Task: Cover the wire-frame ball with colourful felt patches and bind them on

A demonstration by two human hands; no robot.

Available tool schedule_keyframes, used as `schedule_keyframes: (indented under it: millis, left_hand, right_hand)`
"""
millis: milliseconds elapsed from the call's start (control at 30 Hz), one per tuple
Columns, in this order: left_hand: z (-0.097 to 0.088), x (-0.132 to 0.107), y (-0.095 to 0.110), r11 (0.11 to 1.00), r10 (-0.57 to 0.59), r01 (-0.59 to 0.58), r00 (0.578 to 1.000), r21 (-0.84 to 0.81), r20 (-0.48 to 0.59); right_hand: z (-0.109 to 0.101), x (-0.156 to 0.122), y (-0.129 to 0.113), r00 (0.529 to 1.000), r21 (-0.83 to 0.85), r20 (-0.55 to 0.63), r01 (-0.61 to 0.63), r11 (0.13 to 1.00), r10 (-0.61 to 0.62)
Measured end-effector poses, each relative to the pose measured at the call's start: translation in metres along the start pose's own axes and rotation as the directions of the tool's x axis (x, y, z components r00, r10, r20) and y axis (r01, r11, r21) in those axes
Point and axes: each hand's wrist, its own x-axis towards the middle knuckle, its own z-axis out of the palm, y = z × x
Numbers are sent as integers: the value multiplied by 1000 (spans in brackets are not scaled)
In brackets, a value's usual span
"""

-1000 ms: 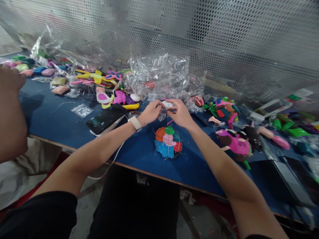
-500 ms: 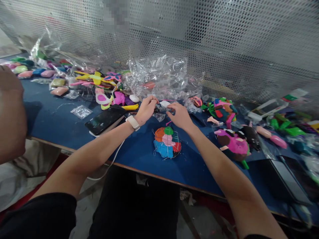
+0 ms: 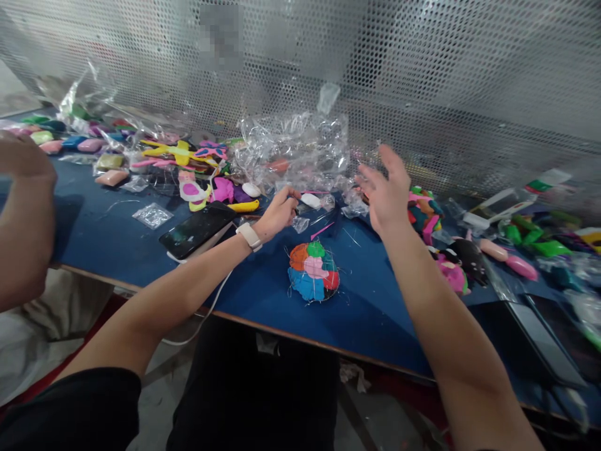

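My left hand (image 3: 280, 215), with a pale watch band (image 3: 250, 237) at the wrist, is closed with its fingers curled downward. What they hold, if anything, is hidden. Just right of its fingertips lies a white lump of modelling clay (image 3: 310, 200). My right hand (image 3: 387, 193) is raised with fingers apart and nothing in them. A small clear plastic wrapper (image 3: 328, 98) shows against the mesh, above the heap of clear plastic bags (image 3: 300, 147). Closer to me on the table sits a round, multicoloured clay piece (image 3: 313, 270) with thin strands across it. A thin pink tool (image 3: 322, 230) lies beyond it.
A phone (image 3: 200, 228) lies on the blue table (image 3: 263, 288), left of my forearm, with a white cable (image 3: 216, 300) nearby. Clay figures (image 3: 453, 272) and a black device (image 3: 528, 338) stand right. A perforated metal panel (image 3: 300, 56) rises behind. Another person's arm (image 3: 25, 219) reaches in left.
My right hand has moved up and right, away from the white clay, and its fingers have spread. The clear wrapper now appears against the mesh. My left hand has barely moved.
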Motion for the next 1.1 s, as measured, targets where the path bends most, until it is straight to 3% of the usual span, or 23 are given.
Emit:
schedule_keyframes:
  millis: [100, 200, 333, 400, 767, 900, 1000, 1100]
  left_hand:
    - [0, 0, -5, 998, 54, -57, 995, 37, 80]
    - [0, -1, -8, 993, 93, -104, 984, 62, 155]
    - [0, 0, -11, 983, 136, -163, 957, 86, 255]
    - [-1, 1, -12, 977, 165, -199, 937, 80, 309]
    - [-6, 3, -16, 982, 181, -188, 864, -32, 470]
    - [-5, -5, -9, 975, 187, -222, 836, 6, 515]
    - [-6, -10, -1, 933, 232, -338, 826, 122, 513]
    - [-7, -12, 6, 758, 365, -533, 825, 376, 432]
  right_hand:
    - [16, -15, -4, 997, 4, 57, -49, 999, 49]
    - [32, -35, -28, 986, -18, 161, -38, 999, 41]
    - [44, -51, -53, 928, -100, 372, 79, 992, -36]
    - [47, -55, -56, 905, -140, 418, 157, 978, -86]
    - [44, -58, -49, 883, -234, 351, 405, 884, -312]
    - [43, -58, -59, 879, -277, 378, 407, 871, -290]
    - [36, -62, -71, 898, -323, 390, 338, 884, -201]
    - [20, -75, -77, 935, -346, 328, 254, 903, -137]
